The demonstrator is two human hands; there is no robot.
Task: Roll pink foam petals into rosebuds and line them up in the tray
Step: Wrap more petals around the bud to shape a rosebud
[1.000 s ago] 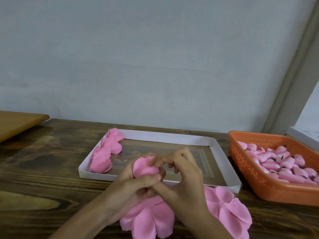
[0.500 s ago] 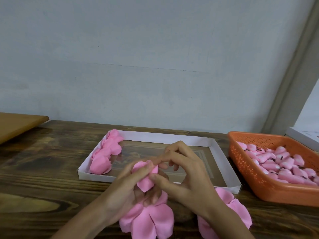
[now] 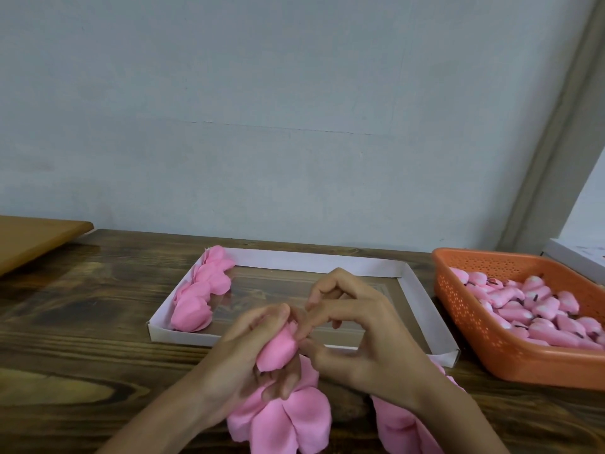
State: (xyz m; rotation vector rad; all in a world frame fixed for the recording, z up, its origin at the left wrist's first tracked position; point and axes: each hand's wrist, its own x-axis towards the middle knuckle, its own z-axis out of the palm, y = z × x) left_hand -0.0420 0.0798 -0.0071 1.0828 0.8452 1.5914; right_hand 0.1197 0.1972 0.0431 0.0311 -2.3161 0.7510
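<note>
1. Since half a second ago the pink foam petal between the hands has been wound tighter. The loose flap that then pointed downward is now a rounded, half-rolled rosebud point(image 3: 278, 352).
2. The left hand point(image 3: 242, 362) grips this bud from the left. One of its fingers lies over the top and the other fingers are curled beneath it.
3. The right hand point(image 3: 366, 342) pinches the bud's right edge between thumb and index fingertip. Its remaining fingers are bent loosely above.
4. The half-rolled rosebud is held in the air over the near part of the desk point(image 3: 82, 306), just in front of the tray's near wall — not inside the tray.
5. The white cardboard tray point(image 3: 314, 262) lies flat on the dark wooden desk. A row of finished rosebuds point(image 3: 203, 293) runs along its left wall, each touching the next. The remainder of the tray floor is bare.
6. A flat petal sheet point(image 3: 288, 424) lies spread on the desk below the left hand. A second petal sheet point(image 3: 399, 427) lies to its right, partly hidden under the right wrist.
7. An orange perforated basket point(image 3: 458, 326) stands just beside the tray on the right. It holds a heap of small pink pieces point(image 3: 530, 309) with dark marks — what those marks are cannot be told.
8. A lighter wooden board point(image 3: 32, 237) shows at the far left, and a white box point(image 3: 576, 257) stands behind the basket.
</note>
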